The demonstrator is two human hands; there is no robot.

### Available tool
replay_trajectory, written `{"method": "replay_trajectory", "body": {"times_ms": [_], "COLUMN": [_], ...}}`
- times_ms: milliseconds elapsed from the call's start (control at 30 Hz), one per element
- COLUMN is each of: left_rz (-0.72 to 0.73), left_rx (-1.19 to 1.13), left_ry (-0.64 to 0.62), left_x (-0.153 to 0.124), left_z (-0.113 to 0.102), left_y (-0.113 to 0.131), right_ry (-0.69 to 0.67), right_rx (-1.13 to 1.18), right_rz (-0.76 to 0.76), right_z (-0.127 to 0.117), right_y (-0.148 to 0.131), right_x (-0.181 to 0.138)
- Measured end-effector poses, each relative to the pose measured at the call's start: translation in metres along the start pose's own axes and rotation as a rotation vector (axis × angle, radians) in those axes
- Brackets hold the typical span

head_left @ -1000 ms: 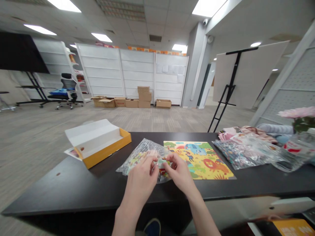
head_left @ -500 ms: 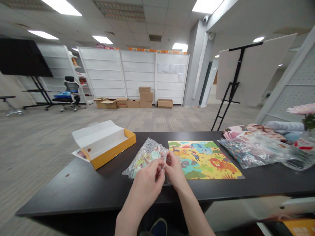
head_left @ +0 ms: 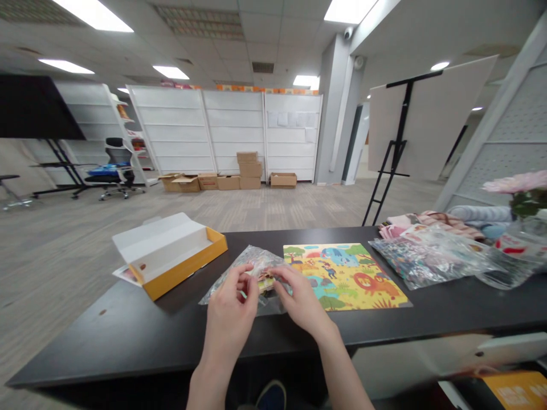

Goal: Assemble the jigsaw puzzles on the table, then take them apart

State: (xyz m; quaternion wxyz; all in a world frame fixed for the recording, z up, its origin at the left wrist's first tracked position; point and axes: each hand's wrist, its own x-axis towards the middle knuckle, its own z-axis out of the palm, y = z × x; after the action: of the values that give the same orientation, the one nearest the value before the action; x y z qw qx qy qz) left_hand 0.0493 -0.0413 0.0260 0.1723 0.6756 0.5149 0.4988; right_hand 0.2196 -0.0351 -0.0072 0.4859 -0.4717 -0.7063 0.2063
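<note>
A clear plastic bag (head_left: pixel 233 272) lies crumpled on the dark table in front of me. Small colourful flat pieces (head_left: pixel 265 283), apparently jigsaw pieces, show between my hands at the bag's near side. My left hand (head_left: pixel 234 302) has its fingers bent around the left side of the bag. My right hand (head_left: pixel 301 299) pinches at the right of the pieces; its fingertips partly hide what they grip. Just right of the bag lies a flat picture board (head_left: pixel 342 276) with a lion, an elephant and trees on yellow.
An open yellow box (head_left: pixel 188 269) with a white lid stands on the table (head_left: pixel 128 336) at left. To the right are a filled clear bag (head_left: pixel 421 262), folded textiles (head_left: pixel 431 222) and a vase with a pink flower (head_left: pixel 519 182). An easel (head_left: pixel 395 154) stands beyond.
My hands have moved apart slightly, and the pieces now show between them. The upper part of the bag has sunk flatter. The whole view has shifted a little.
</note>
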Motion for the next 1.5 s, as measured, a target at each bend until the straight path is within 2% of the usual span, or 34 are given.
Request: {"method": "replay_trajectory", "body": {"times_ms": [100,167,333,433,533,600,800,900,1000,1100,1167,1267,1400,1500], "left_rz": [0.013,0.042,0.264,0.392,0.365,0.309,0.227,0.159,0.188,0.227,0.228,0.23,0.219,0.214], "left_rx": [0.027,0.054,0.139,0.235,0.405,0.507,0.591,0.603,0.57,0.541,0.554,0.595,0.583,0.44], "left_ry": [0.022,-0.011,-0.192,-0.351,-0.518,-0.542,-0.585,-0.48,-0.378,-0.357,-0.384,-0.5,-0.622,-0.671], "left_x": [0.0,0.0,-0.007,-0.017,-0.027,-0.032,-0.025,-0.021,-0.022,-0.026,-0.028,-0.031,-0.036,-0.039], "left_z": [0.001,0.003,0.004,0.0,-0.002,-0.002,-0.01,-0.01,-0.004,0.009,0.019,0.033,0.041,0.041], "left_y": [0.0,0.0,0.007,0.012,0.01,0.006,0.011,0.014,0.016,0.02,0.027,0.037,0.046,0.049], "right_ry": [-0.062,-0.087,-0.176,-0.21,-0.176,-0.163,-0.246,-0.273,-0.324,-0.337,-0.341,-0.343,-0.283,-0.185], "right_rx": [-0.055,-0.093,-0.209,-0.274,-0.317,-0.334,-0.3,-0.112,0.127,0.344,0.462,0.564,0.503,0.408], "right_rz": [0.031,0.057,0.115,0.15,0.174,0.18,0.202,0.258,0.268,0.27,0.254,0.261,0.354,0.386], "right_z": [-0.021,-0.033,-0.057,-0.068,-0.077,-0.081,-0.076,-0.069,-0.064,-0.063,-0.064,-0.065,-0.057,-0.047], "right_y": [-0.003,-0.003,0.002,0.009,0.016,0.019,0.007,0.0,0.0,0.004,0.006,0.004,0.005,0.01], "right_x": [-0.007,-0.012,-0.028,-0.037,-0.042,-0.043,-0.039,-0.038,-0.04,-0.042,-0.043,-0.042,-0.035,-0.028]}}
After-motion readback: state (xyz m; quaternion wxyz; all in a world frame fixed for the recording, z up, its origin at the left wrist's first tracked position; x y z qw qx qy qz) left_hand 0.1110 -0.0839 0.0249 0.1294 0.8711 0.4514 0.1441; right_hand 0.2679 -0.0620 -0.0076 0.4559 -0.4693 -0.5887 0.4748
